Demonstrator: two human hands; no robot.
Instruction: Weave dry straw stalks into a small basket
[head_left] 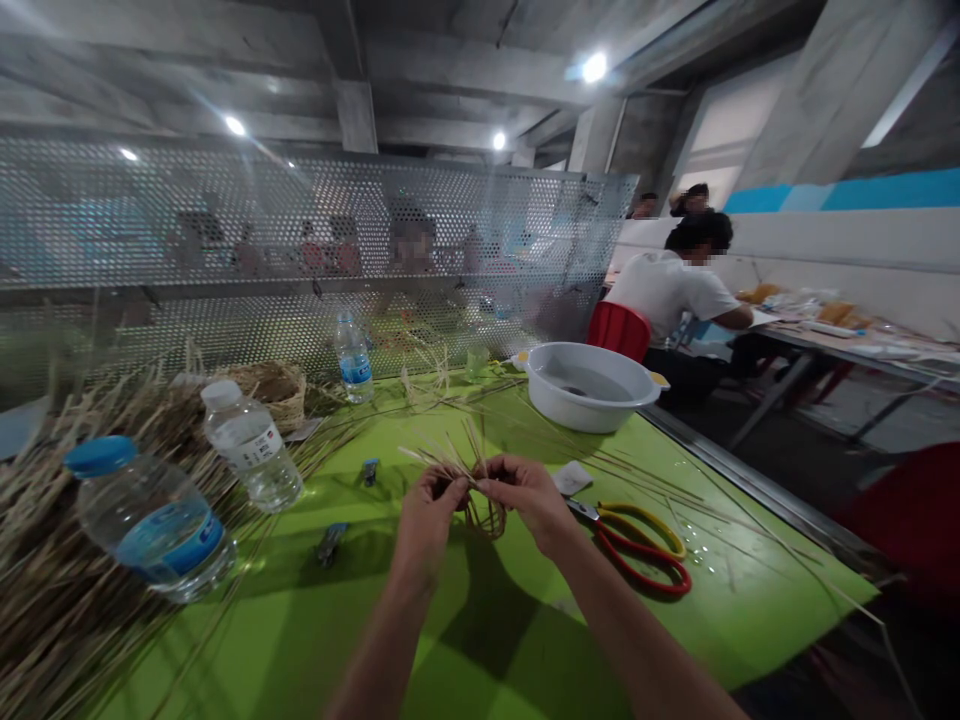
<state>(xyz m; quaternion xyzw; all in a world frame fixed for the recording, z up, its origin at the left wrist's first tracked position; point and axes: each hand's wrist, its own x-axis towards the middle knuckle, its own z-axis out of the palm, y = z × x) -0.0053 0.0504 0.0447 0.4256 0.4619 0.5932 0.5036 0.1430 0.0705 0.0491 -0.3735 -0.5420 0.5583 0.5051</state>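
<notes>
- Here we are, mid-table (352, 650): the small straw bundle (489, 520) is held up between both hands, loose ends fanning toward the far edge.
- Left hand (437, 500): thumb and fingers pinched on the straw, close to the crossing point.
- Right hand (529, 490): pinching too, thumb tip almost meeting the other, strands looping down below the fingers.
- Danger spot one: if either pinch eases, those springy ends could splay and loosen the crossing.
- Danger two: a sharp bend or hard tug could crack a thin strand, especially a dry one; dampness I can't judge from here.
- Watch the scissors (604, 520), lying just beside the right forearm, toward the right edge: an outward elbow could shove them along.
- Up by the far right corner sits the basin (589, 410), seemingly holding water; a hard bump could slop it out.
- Over left, a metal clip (331, 542) lies near the left forearm, easily swept aside by a careless swing.
</notes>
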